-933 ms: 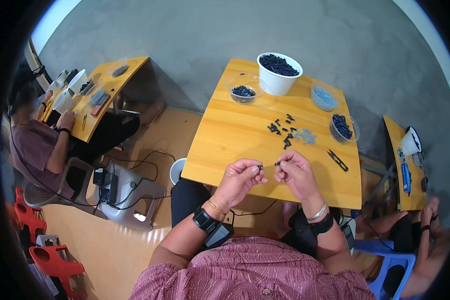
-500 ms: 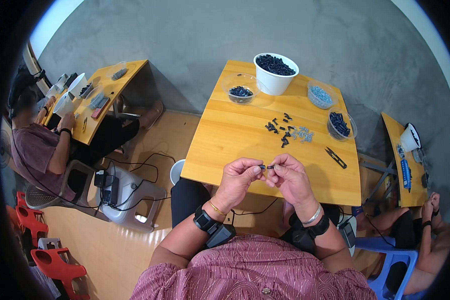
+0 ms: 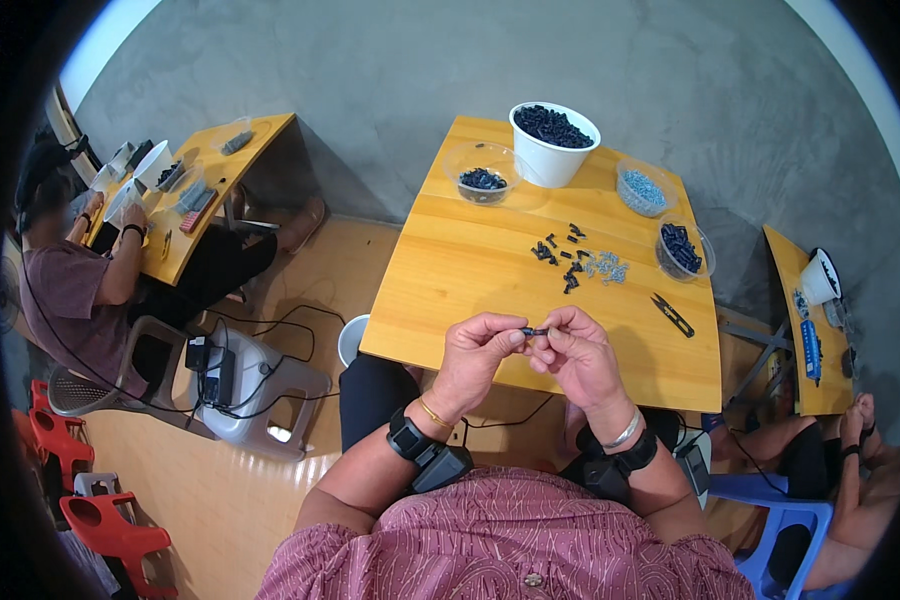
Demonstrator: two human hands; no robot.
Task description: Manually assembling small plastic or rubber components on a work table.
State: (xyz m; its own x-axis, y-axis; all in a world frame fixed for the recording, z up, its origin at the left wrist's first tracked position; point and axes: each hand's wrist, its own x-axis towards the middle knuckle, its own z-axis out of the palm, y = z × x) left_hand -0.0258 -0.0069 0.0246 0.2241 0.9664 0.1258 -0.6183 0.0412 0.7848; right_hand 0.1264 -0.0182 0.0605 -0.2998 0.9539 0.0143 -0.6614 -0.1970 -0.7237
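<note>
In the head view, the left hand (image 3: 480,355) and right hand (image 3: 582,362) each pinch an end of a small black tubular piece (image 3: 535,332), which lies between them above the wooden counter (image 3: 450,270), near its front edge.

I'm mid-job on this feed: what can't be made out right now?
Head view: small dark cylindrical parts, ends covered by the bare left hand and right hand; too small to tell whether joined or touching.
Head view: small silver-grey pieces on the yellow wooden table; too small for exact shape.
Head view: round white bucket; table and dark-trousered leg hide much of it.
</note>
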